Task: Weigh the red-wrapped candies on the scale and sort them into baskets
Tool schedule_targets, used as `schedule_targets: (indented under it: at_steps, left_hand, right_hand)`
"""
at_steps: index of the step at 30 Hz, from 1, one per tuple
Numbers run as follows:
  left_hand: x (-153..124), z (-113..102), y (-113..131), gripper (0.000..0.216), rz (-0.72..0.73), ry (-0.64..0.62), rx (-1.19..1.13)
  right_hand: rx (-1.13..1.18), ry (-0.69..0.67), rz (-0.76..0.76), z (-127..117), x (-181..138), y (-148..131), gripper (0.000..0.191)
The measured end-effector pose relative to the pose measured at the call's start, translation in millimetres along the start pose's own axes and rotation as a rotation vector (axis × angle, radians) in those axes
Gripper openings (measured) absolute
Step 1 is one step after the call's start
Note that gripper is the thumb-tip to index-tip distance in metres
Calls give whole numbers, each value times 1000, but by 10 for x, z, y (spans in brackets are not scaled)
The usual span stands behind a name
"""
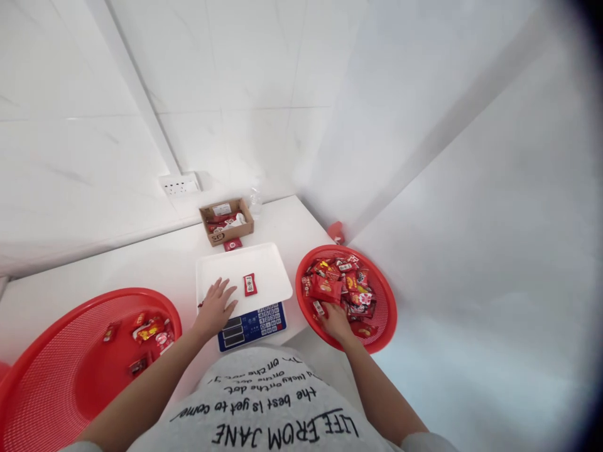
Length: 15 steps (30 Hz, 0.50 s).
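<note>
My left hand (217, 309) lies palm down over the left part of the white pan of a digital scale (271, 260), its fingers spread. A small red candy packet (249, 284) with a white label lies on the pan, right of my fingertips. A bit of red shows at the pan's left edge beside my hand. My right hand (335, 321) reaches into a red plastic basket (389, 301) among several red wrapped candies (362, 298). Its fingertips are partly hidden by the packets, so their grip is unclear.
A larger red basket (42, 358) with a few wrapped candies (151, 329) stands at the left. Behind the scale sits an open cardboard box (230, 235) with red packets, and a red packet (232, 244) lies before it. Walls enclose the white table (301, 220) behind and right.
</note>
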<state>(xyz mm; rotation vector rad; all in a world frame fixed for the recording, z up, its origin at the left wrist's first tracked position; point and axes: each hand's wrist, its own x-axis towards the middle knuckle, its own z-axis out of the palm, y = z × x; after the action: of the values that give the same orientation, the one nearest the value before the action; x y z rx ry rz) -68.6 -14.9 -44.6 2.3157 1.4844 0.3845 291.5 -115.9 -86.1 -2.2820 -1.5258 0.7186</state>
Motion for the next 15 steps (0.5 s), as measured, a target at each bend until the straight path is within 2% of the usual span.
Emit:
schedule_targets:
  at_steps: [3,6,11,15]
  left_hand:
    - [-31,-28,-44,36,-44,69,50]
    - [-122,-45,-116,37,-49,106,96]
    - [-296,-101,-175,36,-87,111,174]
    - [-373,-130,-149,37,-148,37,167]
  right_hand:
    - [80,-141,36,95,90,-38,48]
    - [178,-252,3,170,199,-109,42]
    - [281,-320,-27,202,269,-148,37]
    - [337,-358,-19,99,221,-161,36]
